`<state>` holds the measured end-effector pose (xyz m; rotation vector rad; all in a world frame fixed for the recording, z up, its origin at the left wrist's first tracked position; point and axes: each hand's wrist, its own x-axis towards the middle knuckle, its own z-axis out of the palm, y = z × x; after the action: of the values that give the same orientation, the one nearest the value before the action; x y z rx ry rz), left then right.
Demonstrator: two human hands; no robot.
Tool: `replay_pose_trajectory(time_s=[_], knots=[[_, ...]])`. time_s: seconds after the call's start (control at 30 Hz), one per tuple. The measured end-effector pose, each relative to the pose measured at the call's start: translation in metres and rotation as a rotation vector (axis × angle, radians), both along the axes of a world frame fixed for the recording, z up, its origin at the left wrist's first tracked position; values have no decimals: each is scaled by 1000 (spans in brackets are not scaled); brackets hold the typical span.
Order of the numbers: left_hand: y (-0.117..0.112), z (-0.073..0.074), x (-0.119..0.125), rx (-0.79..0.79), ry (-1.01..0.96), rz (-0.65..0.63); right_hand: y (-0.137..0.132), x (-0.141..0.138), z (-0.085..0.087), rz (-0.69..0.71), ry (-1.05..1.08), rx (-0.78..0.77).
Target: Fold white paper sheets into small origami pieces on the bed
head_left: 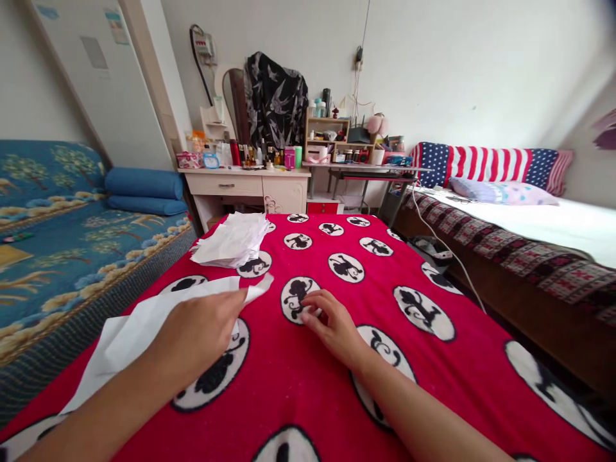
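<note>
My left hand (pixel 205 327) is closed on a small white sheet of paper (pixel 260 289), whose folded or curled end sticks out past the fingertips. Under and beside that hand, loose white sheets (pixel 129 343) lie spread on the red blanket (pixel 283 372). My right hand (pixel 334 324) hovers low over the blanket's middle with thumb and fingers curled together. A bit of white shows by its thumb, but I cannot tell whether it is held or part of the pattern. Farther off, an uneven stack of white papers (pixel 233 240) rests near the far left edge.
To the left stands a blue patterned sofa (pixel 62 237) with rolled cushions. Beyond the far edge are a white dresser (pixel 231 186) crowded with bottles and a desk (pixel 370 168) with shelves. A bed (pixel 520 218) is at right, with a white cable (pixel 447 247) hanging beside it.
</note>
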<state>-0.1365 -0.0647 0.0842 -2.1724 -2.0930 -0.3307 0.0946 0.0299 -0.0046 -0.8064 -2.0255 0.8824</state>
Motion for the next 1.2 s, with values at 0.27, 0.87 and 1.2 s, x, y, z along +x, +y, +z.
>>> replay_pose_trajectory(time_s=[0.27,0.87,1.2], knots=[[95,23,28,21,-1542,-159,2,3,25,204,672,-593],[121,-80,26,-402,-1533,-352,39,16,2,-75,573,-698],[125,-90,34,-88,-1624,-185,42,19,4,-215,668,-610]])
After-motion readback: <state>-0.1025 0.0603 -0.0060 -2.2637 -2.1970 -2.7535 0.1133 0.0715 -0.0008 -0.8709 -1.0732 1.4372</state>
